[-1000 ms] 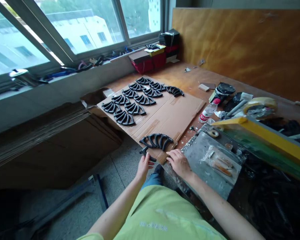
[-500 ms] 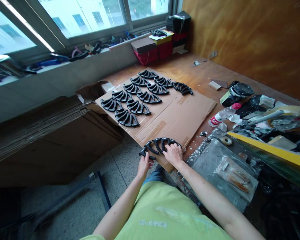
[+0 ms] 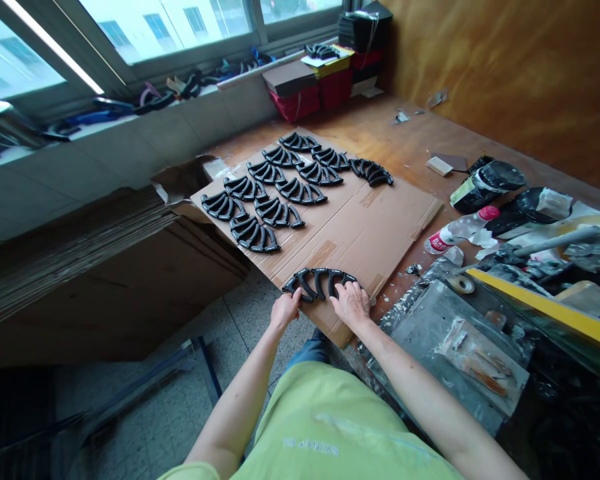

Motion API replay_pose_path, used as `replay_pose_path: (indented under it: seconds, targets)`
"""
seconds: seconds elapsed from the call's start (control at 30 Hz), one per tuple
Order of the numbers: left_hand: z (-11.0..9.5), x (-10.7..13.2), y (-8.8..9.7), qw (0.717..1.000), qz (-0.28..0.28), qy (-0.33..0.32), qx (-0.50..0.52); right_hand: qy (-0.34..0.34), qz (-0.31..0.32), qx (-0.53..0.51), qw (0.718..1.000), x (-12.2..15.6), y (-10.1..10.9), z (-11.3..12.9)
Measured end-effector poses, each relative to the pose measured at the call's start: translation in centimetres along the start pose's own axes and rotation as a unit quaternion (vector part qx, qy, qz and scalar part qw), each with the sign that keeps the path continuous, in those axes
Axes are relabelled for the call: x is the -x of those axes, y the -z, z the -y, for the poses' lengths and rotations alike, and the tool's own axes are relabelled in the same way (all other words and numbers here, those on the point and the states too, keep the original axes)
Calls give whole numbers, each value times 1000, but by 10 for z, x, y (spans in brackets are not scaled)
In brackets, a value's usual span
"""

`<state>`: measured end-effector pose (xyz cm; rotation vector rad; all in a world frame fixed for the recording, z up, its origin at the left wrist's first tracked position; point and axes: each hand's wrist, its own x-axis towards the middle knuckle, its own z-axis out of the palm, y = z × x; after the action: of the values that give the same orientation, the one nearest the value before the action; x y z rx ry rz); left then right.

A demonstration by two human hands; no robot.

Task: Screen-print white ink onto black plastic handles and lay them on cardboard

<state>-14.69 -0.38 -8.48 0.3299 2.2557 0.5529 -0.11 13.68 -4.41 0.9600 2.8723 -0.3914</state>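
Close to me, at the near corner of a cardboard sheet (image 3: 360,227), lies a fan-shaped row of curved black handle-like pieces (image 3: 320,281). My left hand (image 3: 286,309) is closed with thumb and fingers on the leftmost piece of this row. Over the right end of the row, my right hand (image 3: 351,304) has its fingers bent down onto the pieces; its fingertips are partly hidden. Farther back on the cardboard, several similar fans of black pieces (image 3: 300,191) lie in rows. One more fan (image 3: 371,171) sits at their right.
A plastic bottle with a pink cap (image 3: 461,230) and a black-smeared jar (image 3: 487,185) stand on the right. Nearer lie a tape roll (image 3: 462,285) and a grey board (image 3: 430,333). Red boxes (image 3: 300,105) stand by the window. Flat cardboard (image 3: 105,280) is stacked at left.
My left hand has moved up slightly, bringing the leftmost black piece in against the row. My right hand stays at the row's right end. The view has shifted a little.
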Motion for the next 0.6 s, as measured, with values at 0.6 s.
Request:
replay_pose_path:
  seconds: [0.6]
  targets:
    - [-3, 0, 9, 999, -10, 9, -40, -43, -111, -230, 966, -25, 18, -38]
